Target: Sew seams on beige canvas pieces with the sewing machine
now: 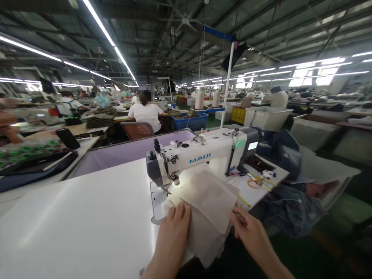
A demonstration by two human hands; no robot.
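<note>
A white sewing machine stands on the white table, its lamp lighting the needle area. Pale fabric pieces lie layered under and in front of the machine head and hang over the table's front edge. My left hand presses on the fabric just in front of the presser foot, fingertips close together. At the right edge of the fabric, my right hand pinches the cloth between thumb and fingers. How many layers it holds cannot be made out.
Scissors and small tools lie right of the machine. Denim garments hang beyond the table's right side. Thread cones stand behind the machine. A person in a white shirt sits ahead. Dark folders lie at left.
</note>
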